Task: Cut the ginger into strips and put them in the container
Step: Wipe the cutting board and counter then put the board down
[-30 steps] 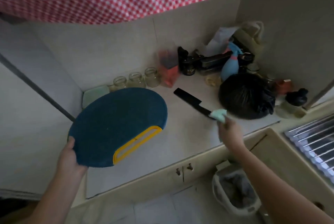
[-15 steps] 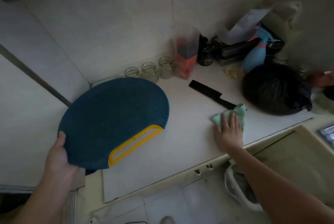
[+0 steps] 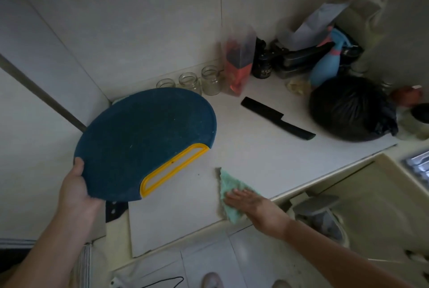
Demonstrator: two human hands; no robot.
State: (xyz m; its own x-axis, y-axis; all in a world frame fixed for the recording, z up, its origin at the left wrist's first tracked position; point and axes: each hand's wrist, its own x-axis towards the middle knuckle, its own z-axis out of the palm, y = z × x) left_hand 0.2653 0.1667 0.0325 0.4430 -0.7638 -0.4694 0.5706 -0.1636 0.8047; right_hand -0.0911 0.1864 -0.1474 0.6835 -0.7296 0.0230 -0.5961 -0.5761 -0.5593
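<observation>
My left hand (image 3: 73, 184) grips the near edge of a round dark blue cutting board (image 3: 141, 141) with a yellow handle slot, holding it tilted above the left part of the white counter (image 3: 250, 148). My right hand (image 3: 253, 206) lies flat on a light green cloth (image 3: 228, 186), pressing it onto the counter near the front edge. A black knife (image 3: 277, 117) lies on the counter behind the cloth, handle toward the right. A pale lump that may be the ginger (image 3: 297, 86) sits at the back by the black bag. I see no strips.
Three empty glass jars (image 3: 189, 81) stand along the back wall beside a clear container with red contents (image 3: 239, 62). Dark bottles, a blue spray bottle (image 3: 325, 67) and a full black bag (image 3: 352, 108) crowd the back right. A bin (image 3: 322, 213) stands below the counter edge.
My right hand has wiped the green cloth leftward and toward the front edge, away from the knife. The knife's handle is now uncovered. My left hand keeps the board raised.
</observation>
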